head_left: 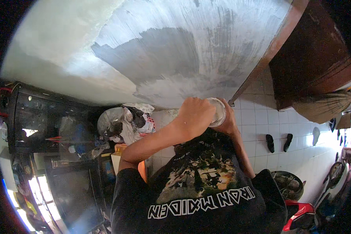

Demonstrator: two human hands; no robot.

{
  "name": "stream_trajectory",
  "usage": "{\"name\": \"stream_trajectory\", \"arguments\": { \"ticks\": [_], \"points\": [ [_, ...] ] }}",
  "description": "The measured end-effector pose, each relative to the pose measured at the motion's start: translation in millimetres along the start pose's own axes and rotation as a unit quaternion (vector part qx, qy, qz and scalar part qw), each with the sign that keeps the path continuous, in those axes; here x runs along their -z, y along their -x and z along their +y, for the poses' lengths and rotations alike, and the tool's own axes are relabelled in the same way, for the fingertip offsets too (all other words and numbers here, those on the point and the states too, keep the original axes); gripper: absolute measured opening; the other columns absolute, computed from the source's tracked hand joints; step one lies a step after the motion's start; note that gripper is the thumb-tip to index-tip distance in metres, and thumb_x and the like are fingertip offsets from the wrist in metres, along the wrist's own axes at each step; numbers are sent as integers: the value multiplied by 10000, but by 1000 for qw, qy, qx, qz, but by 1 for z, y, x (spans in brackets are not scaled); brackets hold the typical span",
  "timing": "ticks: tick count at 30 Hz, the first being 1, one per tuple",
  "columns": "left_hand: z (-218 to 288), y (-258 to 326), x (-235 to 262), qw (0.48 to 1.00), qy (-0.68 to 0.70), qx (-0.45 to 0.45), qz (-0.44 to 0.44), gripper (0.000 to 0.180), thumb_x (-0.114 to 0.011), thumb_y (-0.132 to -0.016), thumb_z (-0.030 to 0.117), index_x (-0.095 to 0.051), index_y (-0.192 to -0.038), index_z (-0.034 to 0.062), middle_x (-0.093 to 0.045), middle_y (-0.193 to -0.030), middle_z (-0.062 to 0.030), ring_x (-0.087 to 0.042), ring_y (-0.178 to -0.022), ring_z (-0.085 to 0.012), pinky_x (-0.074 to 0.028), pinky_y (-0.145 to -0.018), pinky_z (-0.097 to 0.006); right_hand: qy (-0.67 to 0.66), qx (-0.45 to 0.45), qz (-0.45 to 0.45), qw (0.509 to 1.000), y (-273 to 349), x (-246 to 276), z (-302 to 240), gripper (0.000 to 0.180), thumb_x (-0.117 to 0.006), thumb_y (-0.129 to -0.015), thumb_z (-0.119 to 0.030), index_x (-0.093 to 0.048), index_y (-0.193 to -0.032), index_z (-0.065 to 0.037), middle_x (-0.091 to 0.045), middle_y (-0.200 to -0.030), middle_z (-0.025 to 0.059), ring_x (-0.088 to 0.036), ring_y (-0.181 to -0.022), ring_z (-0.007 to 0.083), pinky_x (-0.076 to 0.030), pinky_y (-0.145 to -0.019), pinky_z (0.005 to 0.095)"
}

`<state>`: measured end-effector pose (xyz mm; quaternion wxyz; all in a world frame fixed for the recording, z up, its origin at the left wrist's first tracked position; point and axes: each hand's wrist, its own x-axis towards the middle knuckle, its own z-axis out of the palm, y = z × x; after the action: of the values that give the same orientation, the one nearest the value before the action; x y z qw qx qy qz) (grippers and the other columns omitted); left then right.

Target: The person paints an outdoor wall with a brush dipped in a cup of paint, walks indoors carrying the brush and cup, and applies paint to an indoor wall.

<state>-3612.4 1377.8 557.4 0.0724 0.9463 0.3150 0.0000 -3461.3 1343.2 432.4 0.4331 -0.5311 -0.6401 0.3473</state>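
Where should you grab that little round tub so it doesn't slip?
Around its side wall, from underneath. The round tub faces open-side up, so the rim and inside should stay free. The right hand already cups it from below, while the left hand covers part of its top.

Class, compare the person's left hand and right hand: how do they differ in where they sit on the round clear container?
The left hand lies on top of the round clear container, its back facing the camera; the right hand wraps beneath and behind it, mostly hidden. The left forearm shows bare along its length; the right forearm is partly hidden. Both touch the container in front of the grey-patched wall.
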Motion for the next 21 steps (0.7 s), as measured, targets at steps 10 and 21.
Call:
{"name": "stream_trajectory", "arguments": {
  "ticks": [10,21],
  "points": [
    [-13,37,34,995,20,97,-20,218,-606,-721,246,-621,-685,31,-592,-653,-174,-585,-625,-354,-447,-567,-442,9,8,7,1000,2,1,22,790,-846,-496,-300,-476,-1149,-52,-566,-1086,142,-568,-982,294,-457,-826,375],
    [-11,59,-26,942,234,188,146,278,-597,-810,301,-580,-831,24,-590,-675,-164,-574,-643,-350,-436,-566,-387,-73,25,99,992,-2,22,39,816,-857,-525,-242,-417,-1175,-21,-568,-1070,131,-554,-1003,245,-439,-869,368]
  ]
}}
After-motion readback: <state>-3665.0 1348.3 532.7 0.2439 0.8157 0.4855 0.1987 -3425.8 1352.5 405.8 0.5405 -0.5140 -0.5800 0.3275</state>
